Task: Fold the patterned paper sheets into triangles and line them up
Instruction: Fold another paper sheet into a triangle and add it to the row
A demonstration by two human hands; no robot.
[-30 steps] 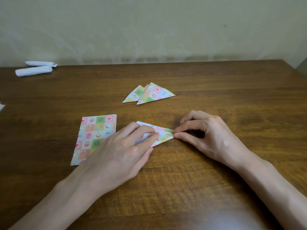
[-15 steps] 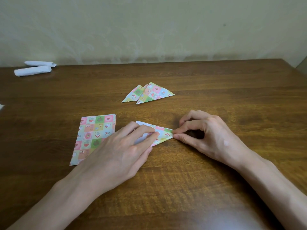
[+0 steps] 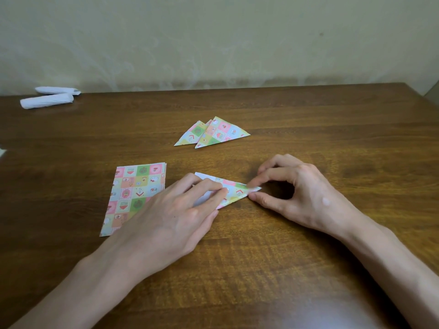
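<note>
A person's left hand (image 3: 166, 217), fingers straight, presses a half-folded patterned sheet (image 3: 234, 192) onto the wooden surface (image 3: 308, 269); the right hand (image 3: 301, 193) pinches its tip. Finished triangles (image 3: 213, 134) lie beyond the hands, with unfolded sheets (image 3: 133, 193) left of them.

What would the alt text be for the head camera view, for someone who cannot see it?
Two bare hands fold a pastel patterned paper sheet into a triangle on a brown wooden table: the left hand presses it flat, the right hand pinches its tip. Flat patterned sheets lie to the left; folded patterned triangles lie farther back.
</note>
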